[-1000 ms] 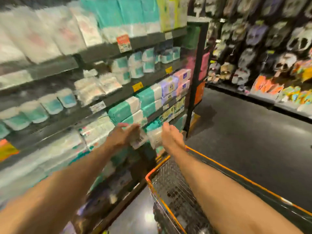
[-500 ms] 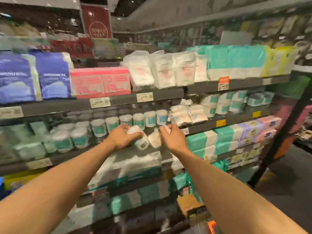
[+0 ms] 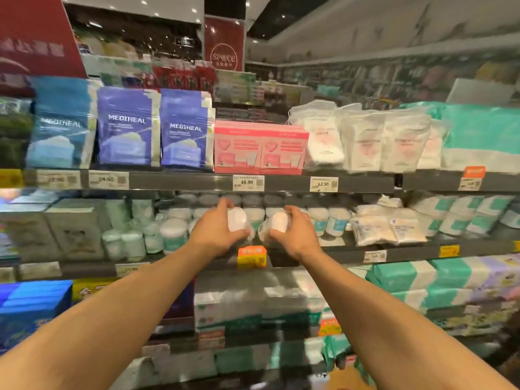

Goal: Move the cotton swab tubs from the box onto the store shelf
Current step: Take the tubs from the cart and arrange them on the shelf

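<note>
The left grip (image 3: 216, 235) is curling around one cotton swab tub (image 3: 237, 219) and the right grip (image 3: 295, 235) is holding a second tub (image 3: 280, 222). Both are hovering over the middle shelf (image 3: 337, 256) front. The placing step is looking underway; the next move is calling for setting them upright before the stocked tubs (image 3: 320, 218).

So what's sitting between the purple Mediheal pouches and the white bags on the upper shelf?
Two pink boxes, standing side by side and filling that stretch; the head view shows them.
</note>
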